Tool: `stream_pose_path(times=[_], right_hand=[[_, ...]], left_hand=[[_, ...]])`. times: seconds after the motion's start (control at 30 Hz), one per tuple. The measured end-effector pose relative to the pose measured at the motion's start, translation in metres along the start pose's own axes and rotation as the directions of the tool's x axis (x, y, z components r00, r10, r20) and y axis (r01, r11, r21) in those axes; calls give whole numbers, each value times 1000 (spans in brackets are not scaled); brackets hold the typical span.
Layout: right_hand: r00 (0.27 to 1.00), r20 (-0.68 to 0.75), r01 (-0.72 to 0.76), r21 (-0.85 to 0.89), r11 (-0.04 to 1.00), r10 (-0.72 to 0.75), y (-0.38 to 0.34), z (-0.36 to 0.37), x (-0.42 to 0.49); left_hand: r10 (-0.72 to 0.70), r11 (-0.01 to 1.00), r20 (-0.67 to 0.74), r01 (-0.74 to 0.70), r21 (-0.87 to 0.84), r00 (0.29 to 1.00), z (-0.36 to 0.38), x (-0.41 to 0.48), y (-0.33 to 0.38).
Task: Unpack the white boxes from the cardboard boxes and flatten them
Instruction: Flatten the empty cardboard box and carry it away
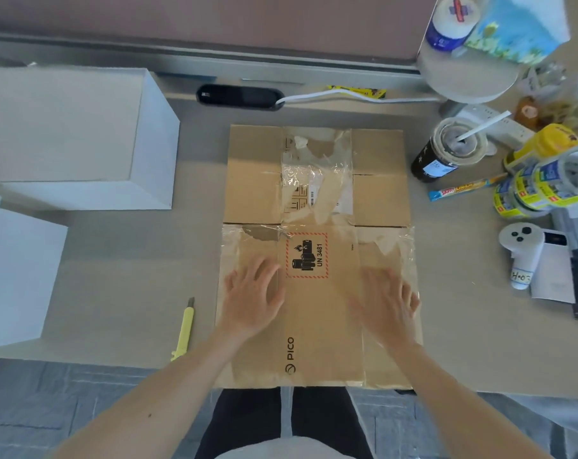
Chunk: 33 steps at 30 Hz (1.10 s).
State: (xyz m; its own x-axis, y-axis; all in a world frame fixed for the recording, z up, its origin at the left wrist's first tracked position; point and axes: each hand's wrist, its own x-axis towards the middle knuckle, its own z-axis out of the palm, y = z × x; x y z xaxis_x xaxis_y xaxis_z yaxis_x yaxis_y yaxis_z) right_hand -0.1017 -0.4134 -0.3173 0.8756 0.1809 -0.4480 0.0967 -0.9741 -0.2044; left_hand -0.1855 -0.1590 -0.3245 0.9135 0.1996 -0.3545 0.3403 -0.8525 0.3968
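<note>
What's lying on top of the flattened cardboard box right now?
The left hand and right hand rest flat on the cardboard box; torn clear tape clings to it. Anything beneath is hidden.

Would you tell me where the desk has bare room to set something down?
Bare desk lies between the white boxes and the flattened cardboard box, beyond the yellow knife, and right of it, before the white controller. The right end is crowded: drink cup, tape rolls.

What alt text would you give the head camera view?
A person's left hand and right hand lie flat on a flattened cardboard box on a table. Two white boxes stand to its left, a yellow cutter lies beside it.
</note>
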Motion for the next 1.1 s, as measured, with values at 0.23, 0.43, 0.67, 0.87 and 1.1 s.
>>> stream_pose_path(times=[0.23,0.43,0.67,0.87,1.1], right_hand=[[924,29,-363,379,851,381,6,-57,73],[875,82,-459,453,765,476,5,-69,100],[792,81,-565,471,677,605,-2,-62,97],[821,-20,-442,611,656,571,-7,-65,71],[863,-104,-288,703,650,495,-8,-100,37]], left_hand=[[-547,719,-12,463,-519,837,-82,58,-36],[-518,595,205,521,-612,831,-109,90,-39],[-442,523,281,500,-690,852,-89,103,-56],[-457,609,117,406,-681,882,-87,93,-40],[-437,587,-56,237,-774,898,-116,62,-22]])
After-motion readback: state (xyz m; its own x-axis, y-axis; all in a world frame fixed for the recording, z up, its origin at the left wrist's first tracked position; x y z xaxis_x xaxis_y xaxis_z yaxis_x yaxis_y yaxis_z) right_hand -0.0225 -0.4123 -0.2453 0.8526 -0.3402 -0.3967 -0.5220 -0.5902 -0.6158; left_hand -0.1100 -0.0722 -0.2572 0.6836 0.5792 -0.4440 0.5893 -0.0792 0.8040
